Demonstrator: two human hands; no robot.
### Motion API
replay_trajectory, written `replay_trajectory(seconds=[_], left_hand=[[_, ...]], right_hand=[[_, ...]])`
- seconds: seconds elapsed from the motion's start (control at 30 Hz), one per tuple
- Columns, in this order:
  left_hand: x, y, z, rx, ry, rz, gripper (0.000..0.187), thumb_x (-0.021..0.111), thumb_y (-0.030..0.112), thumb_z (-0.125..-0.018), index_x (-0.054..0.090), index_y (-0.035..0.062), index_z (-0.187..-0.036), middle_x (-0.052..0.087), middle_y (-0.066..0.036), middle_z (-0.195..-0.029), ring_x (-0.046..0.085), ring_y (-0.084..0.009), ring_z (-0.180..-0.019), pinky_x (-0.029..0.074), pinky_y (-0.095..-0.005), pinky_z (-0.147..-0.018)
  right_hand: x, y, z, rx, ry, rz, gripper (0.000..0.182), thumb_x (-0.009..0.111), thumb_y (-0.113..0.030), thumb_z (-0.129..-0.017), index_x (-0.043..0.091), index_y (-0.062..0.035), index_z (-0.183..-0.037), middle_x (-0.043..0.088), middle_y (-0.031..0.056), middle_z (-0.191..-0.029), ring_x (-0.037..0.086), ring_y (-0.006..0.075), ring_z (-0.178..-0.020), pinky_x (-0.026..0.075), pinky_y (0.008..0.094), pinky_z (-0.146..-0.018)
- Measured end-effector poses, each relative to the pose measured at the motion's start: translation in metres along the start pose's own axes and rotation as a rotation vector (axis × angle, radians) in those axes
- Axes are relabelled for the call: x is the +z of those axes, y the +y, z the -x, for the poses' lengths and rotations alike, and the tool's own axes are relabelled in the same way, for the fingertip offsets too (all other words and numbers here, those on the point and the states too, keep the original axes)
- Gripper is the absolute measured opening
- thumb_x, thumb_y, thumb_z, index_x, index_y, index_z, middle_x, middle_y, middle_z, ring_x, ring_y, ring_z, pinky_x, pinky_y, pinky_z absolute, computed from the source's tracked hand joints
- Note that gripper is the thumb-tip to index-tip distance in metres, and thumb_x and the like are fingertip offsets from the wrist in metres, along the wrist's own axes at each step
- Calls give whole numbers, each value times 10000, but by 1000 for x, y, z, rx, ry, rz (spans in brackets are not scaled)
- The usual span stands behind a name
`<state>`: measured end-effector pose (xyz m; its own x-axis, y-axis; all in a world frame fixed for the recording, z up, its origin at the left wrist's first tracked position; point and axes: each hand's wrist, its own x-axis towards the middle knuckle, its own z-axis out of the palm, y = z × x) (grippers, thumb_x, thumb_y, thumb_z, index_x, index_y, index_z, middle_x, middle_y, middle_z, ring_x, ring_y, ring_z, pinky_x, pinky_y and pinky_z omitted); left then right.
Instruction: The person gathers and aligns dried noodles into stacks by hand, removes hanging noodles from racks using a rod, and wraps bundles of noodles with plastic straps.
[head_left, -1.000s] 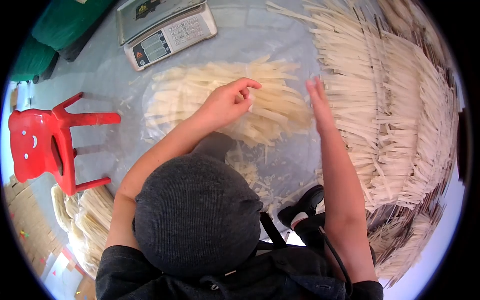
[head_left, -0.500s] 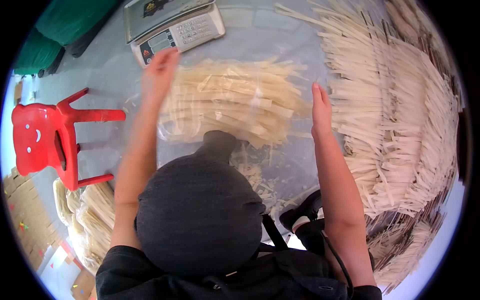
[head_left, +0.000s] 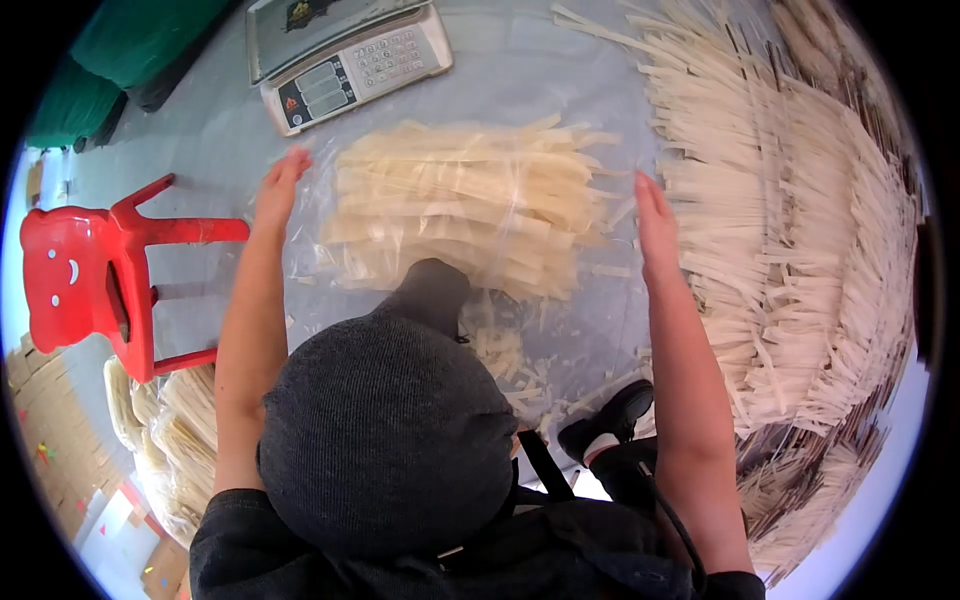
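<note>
A clear plastic bag [head_left: 335,245] packed with pale, flat dried strips [head_left: 440,205] lies on the floor between my hands. My left hand [head_left: 280,190] is off the bag's left end, fingers stretched out and nothing in them. Opposite it, my right hand [head_left: 656,220] stands on edge with straight fingers, a gap away from the strip ends that stick out on the right. The palms roughly face each other across the bag. A dark cap hides part of the bag's near edge.
A digital scale [head_left: 360,75] stands beyond the bag. To the left is a red plastic stool [head_left: 75,275], with more bagged strips [head_left: 175,435] below it. Rows of loose strips [head_left: 790,240] cover the right side. Broken bits [head_left: 500,350] litter the floor near a black shoe [head_left: 610,415].
My left hand has moved down and left, away from the scale's front. My right hand has shifted slightly right, away from the bag, which stays in place.
</note>
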<state>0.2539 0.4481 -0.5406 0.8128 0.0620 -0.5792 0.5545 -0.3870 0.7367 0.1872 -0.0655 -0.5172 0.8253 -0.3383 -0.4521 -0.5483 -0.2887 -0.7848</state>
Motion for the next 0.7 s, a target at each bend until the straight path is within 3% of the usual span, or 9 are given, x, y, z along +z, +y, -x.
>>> replay_trajectory(seconds=[0.1, 0.13, 0.2, 0.27, 0.33, 0.4, 0.5, 0.6, 0.7], left_hand=[[-5, -45, 14, -164, 223, 54, 719, 453, 594, -924, 377, 102, -1444, 364, -104, -1477, 367, -210, -1335, 276, -329, -1092], [11, -56, 21, -226, 165, 379, 768, 453, 613, -914, 341, 81, -1456, 335, -114, -1494, 326, -218, -1362, 264, -352, -1100], [42, -47, 24, -276, 105, 708, 818, 454, 633, -905, 304, 59, -1468, 307, -123, -1512, 285, -226, -1389, 251, -375, -1107], [71, -27, 32, -107, -174, 504, 889, 460, 694, -862, 249, 105, -1494, 292, -118, -1522, 240, -271, -1408, 225, -454, -1108], [62, -2, 46, -136, -167, 449, 895, 457, 697, -859, 240, 108, -1496, 287, -115, -1524, 247, -286, -1403, 219, -479, -1103], [51, 9, 38, -151, -166, 388, 901, 454, 701, -857, 231, 110, -1499, 283, -112, -1525, 253, -302, -1398, 214, -505, -1098], [48, 1, 21, -166, 262, 394, 842, 425, 664, -889, 229, 121, -1501, 260, -85, -1541, 230, -297, -1411, 208, -503, -1099], [63, -35, -14, 28, -10, 224, 796, 449, 660, -882, 265, 180, -1491, 274, -52, -1535, 226, -299, -1407, 146, -587, -1084], [62, 16, 31, -122, -29, 208, 774, 409, 666, -894, 305, 162, -1472, 330, -51, -1503, 324, -251, -1352, 233, -547, -1058]], right_hand=[[12, 11, 5, 221, 108, -192, 652, 488, -483, -948, 339, -110, -1462, 413, 125, -1447, 365, 268, -1333, 272, 371, -1084], [18, 8, 9, 297, 147, -257, 662, 489, -476, -950, 316, -109, -1472, 399, 132, -1457, 357, 271, -1340, 272, 372, -1084], [49, -34, 30, 244, -318, -700, 744, 537, -530, -902, 290, -135, -1483, 395, 162, -1447, 345, 279, -1349, 259, 396, -1098], [74, -67, 45, 142, -219, -496, 784, 548, -537, -892, 257, -121, -1491, 365, 173, -1460, 323, 290, -1361, 252, 402, -1102], [72, -74, 43, 14, -109, -292, 826, 559, -543, -883, 223, -108, -1498, 336, 184, -1473, 301, 301, -1372, 246, 408, -1106], [57, -62, 30, 134, -111, -263, 869, 576, -545, -871, 199, -70, -1494, 304, 205, -1485, 298, 329, -1371, 244, 405, -1108], [47, -49, 21, -11, 150, -301, 813, 588, -501, -880, 265, -43, -1469, 320, 199, -1484, 312, 305, -1368, 248, 394, -1109], [76, -26, 16, -165, -86, -159, 752, 601, -452, -889, 324, -25, -1443, 351, 174, -1477, 325, 261, -1364, 253, 365, -1107], [82, -34, 41, -222, -49, -204, 644, 597, -427, -900, 435, -40, -1389, 448, 159, -1411, 398, 234, -1312, 292, 341, -1085]])
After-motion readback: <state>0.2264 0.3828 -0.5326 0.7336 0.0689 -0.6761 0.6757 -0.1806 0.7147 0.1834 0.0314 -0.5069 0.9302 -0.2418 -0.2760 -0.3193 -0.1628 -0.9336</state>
